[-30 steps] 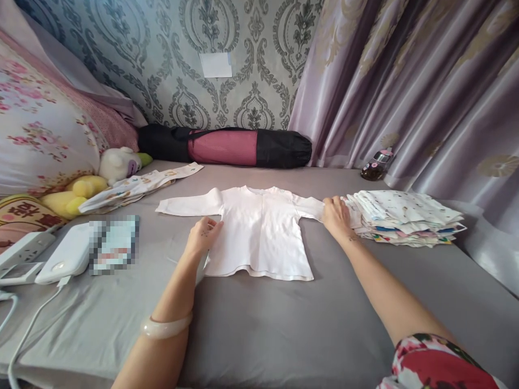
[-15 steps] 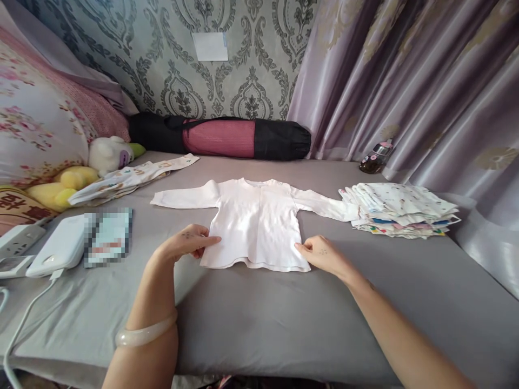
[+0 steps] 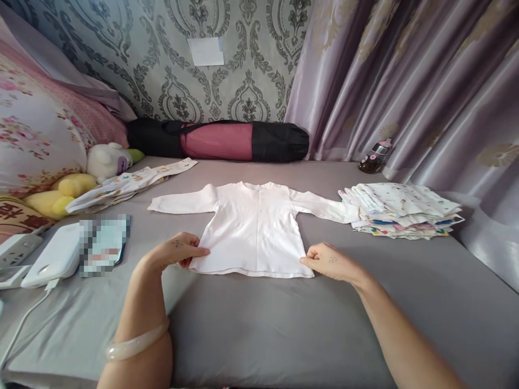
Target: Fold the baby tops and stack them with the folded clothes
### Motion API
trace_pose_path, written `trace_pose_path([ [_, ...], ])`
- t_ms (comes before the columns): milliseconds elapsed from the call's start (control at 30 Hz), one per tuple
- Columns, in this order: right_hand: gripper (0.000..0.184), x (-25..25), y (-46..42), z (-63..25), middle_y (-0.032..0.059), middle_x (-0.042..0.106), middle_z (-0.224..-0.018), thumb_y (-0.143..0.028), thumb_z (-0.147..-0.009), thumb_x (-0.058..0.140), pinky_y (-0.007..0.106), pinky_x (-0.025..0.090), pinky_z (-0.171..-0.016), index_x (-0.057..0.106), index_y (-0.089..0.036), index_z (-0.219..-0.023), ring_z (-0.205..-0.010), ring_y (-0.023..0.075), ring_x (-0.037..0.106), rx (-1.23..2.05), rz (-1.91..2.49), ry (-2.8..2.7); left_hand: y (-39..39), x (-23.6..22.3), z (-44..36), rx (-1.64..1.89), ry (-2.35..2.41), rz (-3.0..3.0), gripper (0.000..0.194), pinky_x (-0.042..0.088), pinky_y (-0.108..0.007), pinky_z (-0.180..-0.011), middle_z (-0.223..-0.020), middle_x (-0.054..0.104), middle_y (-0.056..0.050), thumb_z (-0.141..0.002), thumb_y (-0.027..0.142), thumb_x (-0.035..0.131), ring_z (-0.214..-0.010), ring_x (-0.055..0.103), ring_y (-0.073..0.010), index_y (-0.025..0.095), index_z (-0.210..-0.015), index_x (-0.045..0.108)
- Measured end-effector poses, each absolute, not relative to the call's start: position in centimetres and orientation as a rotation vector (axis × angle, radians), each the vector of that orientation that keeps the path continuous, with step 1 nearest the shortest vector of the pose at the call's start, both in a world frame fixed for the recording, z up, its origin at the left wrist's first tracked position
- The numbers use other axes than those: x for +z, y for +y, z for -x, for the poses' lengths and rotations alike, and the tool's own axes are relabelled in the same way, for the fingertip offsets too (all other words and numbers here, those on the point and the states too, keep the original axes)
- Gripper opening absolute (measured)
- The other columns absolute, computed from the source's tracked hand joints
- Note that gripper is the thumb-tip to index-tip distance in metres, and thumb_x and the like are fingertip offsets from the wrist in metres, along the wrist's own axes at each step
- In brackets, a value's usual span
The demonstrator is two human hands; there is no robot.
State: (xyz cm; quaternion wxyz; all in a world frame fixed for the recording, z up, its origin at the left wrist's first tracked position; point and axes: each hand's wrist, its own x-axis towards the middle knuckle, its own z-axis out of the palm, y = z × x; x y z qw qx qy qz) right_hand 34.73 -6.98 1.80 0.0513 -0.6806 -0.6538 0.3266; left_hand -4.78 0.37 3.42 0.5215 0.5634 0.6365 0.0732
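White and long-sleeved, a small shirt (image 3: 251, 232) is lying flat mid-scene on the grey sheet (image 3: 275, 329), its right cuff reaching the stack of folded clothes (image 3: 405, 208). The left hand (image 3: 178, 249) is bending sharply rightward at the wrist, pinching the left edge near the hem; the right hand (image 3: 330, 262) is pinching the opposite edge, its forearm slanting in from the near right.
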Motion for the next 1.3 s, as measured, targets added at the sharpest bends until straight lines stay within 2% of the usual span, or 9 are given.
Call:
trace_pose_path([
  [100,0.032,1.9,-6.6,-34.9,-0.0031,0.058,-0.058,-0.046,-0.082,0.057,0.021,0.029,-0.048,0.056,-0.019,-0.065,-0.053,0.0099,0.050,1.035,2.019,-1.964,0.9,3.4,4.4,0.296,1.517,-1.286,0.046,0.042,-0.024,-0.053,-0.056,0.056,0.000,-0.051,0.060,0.080,-0.055,0.052,-0.0145,0.018,-0.059,0.061],
  [233,0.025,1.9,-4.1,-34.8,0.0004,0.067,-0.075,-0.043,-0.088,0.057,0.017,0.037,-0.048,0.063,-0.019,-0.087,-0.058,0.0101,0.061,1.104,1.919,-1.681,2.9,2.7,3.1,0.565,1.574,-1.155,0.050,0.046,-0.024,-0.059,-0.066,0.061,0.000,-0.052,0.059,0.080,-0.063,0.057,-0.0142,0.017,-0.076,0.067],
  [400,0.015,0.7,1.1,-33.3,0.0032,0.070,-0.091,-0.026,-0.090,0.057,0.016,0.042,-0.047,0.060,-0.018,-0.102,-0.063,0.0103,0.066,0.979,1.908,-1.283,6.2,1.5,0.9,0.807,1.648,-1.040,0.036,0.041,-0.022,-0.053,-0.062,0.058,0.003,-0.058,0.042,0.078,-0.056,0.053,-0.0109,0.016,-0.078,0.062],
  [633,0.024,-1.9,4.4,-32.4,0.0037,0.071,-0.101,-0.022,-0.085,0.059,0.017,0.045,-0.055,0.062,-0.019,-0.108,-0.064,0.0085,0.066,0.699,2.048,-1.193,8.4,0.6,-0.9,0.966,1.654,-0.854,0.029,0.046,-0.026,-0.057,-0.058,0.059,0.002,-0.061,0.023,0.075,-0.057,0.059,-0.0143,0.018,-0.082,0.058],
  [767,0.023,-1.7,4.5,-32.2,0.0019,0.071,-0.090,-0.022,-0.080,0.062,0.018,0.043,-0.053,0.063,-0.019,-0.103,-0.059,0.0096,0.063,0.679,2.082,-1.071,8.8,0.3,-1.2,1.032,1.658,-0.793,0.037,0.049,-0.028,-0.058,-0.059,0.060,0.002,-0.057,0.019,0.078,-0.060,0.062,-0.0167,0.018,-0.088,0.058],
  [833,0.023,-1.3,4.5,-32.1,0.0006,0.069,-0.080,-0.020,-0.079,0.062,0.018,0.041,-0.049,0.063,-0.019,-0.101,-0.055,0.0101,0.061,0.717,2.042,-0.967,9.0,0.1,-1.3,1.079,1.637,-0.762,0.034,0.048,-0.027,-0.057,-0.059,0.060,0.002,-0.057,0.018,0.076,-0.058,0.061,-0.0155,0.017,-0.087,0.061],
  [1000,0.034,-0.3,4.3,-31.2,-0.0033,0.062,-0.069,-0.014,-0.081,0.057,0.017,0.036,-0.040,0.056,-0.017,-0.115,-0.046,0.0078,0.055,0.857,1.913,-0.773,9.5,-0.2,-1.1,1.172,1.605,-0.713,0.026,0.046,-0.023,-0.057,-0.063,0.060,0.002,-0.060,0.021,0.070,-0.056,0.056,-0.0103,0.016,-0.084,0.066],
  [1200,0.020,0.8,4.0,-30.9,-0.0021,0.060,-0.065,-0.016,-0.087,0.053,0.016,0.026,-0.033,0.055,-0.016,-0.107,-0.035,0.0041,0.042,1.026,1.834,-0.698,9.6,-0.9,-0.8,1.278,1.497,-0.788,0.044,0.047,-0.023,-0.059,-0.060,0.060,0.002,-0.052,0.022,0.069,-0.058,0.058,-0.0121,0.014,-0.096,0.069],
  [1300,0.012,1.0,4.0,-30.8,-0.0028,0.058,-0.062,-0.023,-0.090,0.055,0.015,0.026,-0.034,0.057,-0.018,-0.101,-0.036,0.0040,0.040,1.068,1.805,-0.725,9.6,-0.9,-0.9,1.234,1.550,-0.861,0.050,0.044,-0.025,-0.056,-0.053,0.055,0.004,-0.050,0.024,0.066,-0.054,0.055,-0.0135,0.014,-0.099,0.070],
])
